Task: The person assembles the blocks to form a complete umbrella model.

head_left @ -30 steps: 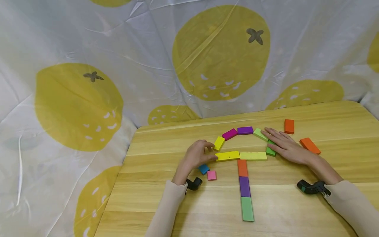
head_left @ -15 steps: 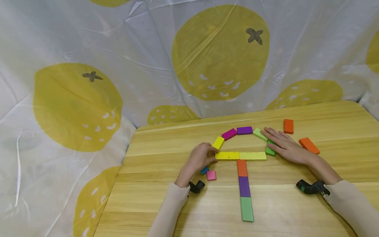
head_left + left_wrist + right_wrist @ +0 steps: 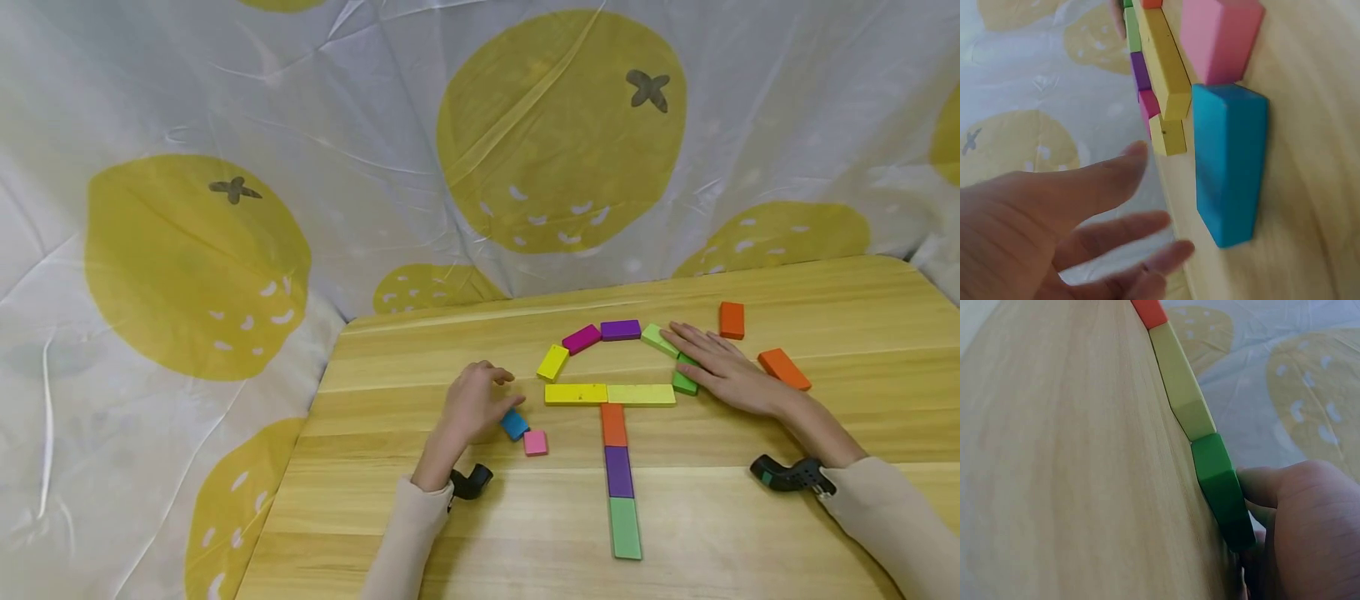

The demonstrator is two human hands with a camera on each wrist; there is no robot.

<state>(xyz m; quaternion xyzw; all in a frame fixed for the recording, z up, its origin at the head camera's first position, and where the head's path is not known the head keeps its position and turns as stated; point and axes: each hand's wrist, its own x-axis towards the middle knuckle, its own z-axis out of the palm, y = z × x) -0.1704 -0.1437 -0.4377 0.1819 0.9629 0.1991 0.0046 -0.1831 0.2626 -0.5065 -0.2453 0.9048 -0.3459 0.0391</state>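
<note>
My left hand hovers with relaxed, spread fingers just left of a blue block, which touches a pink block. In the left wrist view, a gap separates the thumb from the blue block. My right hand lies with straight fingers over a light green block and a green block, partly covering both. Its thumb touches the green block in the right wrist view. A long yellow block and a pale yellow block lie end to end between the hands.
Yellow, magenta and purple blocks continue the arc. Orange, violet and mint green blocks run down below the bar. Two orange-red blocks lie apart near the right hand. A lemon-print cloth hangs behind the table.
My left hand touched the long yellow block's left end, which turned level with the pale yellow one. The hand has since moved left, away from it. My right hand has stayed put.
</note>
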